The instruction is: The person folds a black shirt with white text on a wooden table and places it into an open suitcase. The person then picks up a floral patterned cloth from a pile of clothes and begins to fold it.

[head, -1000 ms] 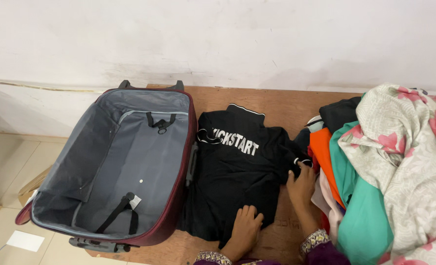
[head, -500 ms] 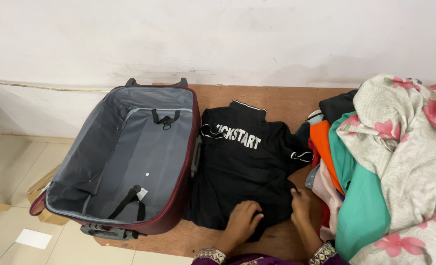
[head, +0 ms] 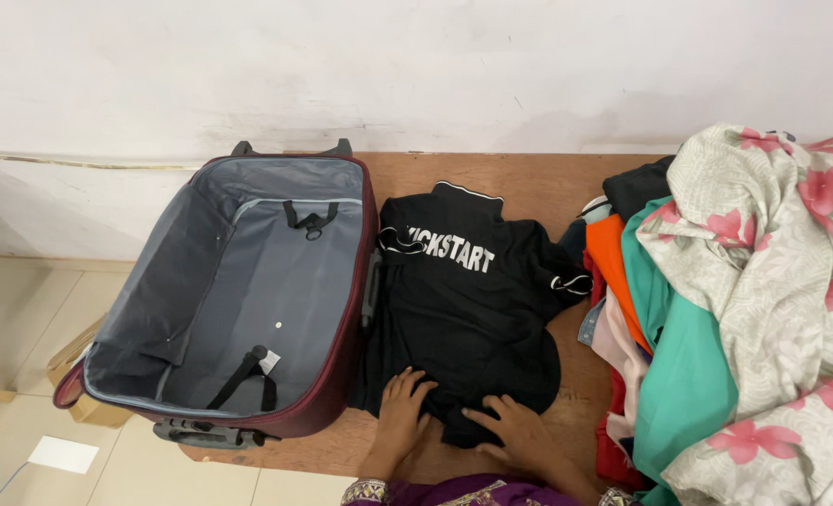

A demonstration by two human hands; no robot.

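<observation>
A black polo shirt [head: 473, 300] with white lettering and white-trimmed collar and cuffs lies flat, back up, on a brown wooden board [head: 529, 192]. My left hand [head: 403, 409] rests with fingers spread on the shirt's lower left hem. My right hand [head: 518, 433] lies flat on the lower right hem, fingers pointing left. Neither hand grips the cloth. An open maroon suitcase [head: 238, 290] with grey lining and black straps lies just left of the shirt, empty inside.
A heap of clothes [head: 716, 309] sits to the right: orange, teal and a floral cream fabric with pink flowers. A white wall runs behind. Beige floor tiles, a white paper [head: 58, 454] and a cardboard piece [head: 65, 361] lie at the left.
My right hand has come down from the shirt's right sleeve to its lower hem. My left hand has shifted left along the hem. The right sleeve now lies folded in.
</observation>
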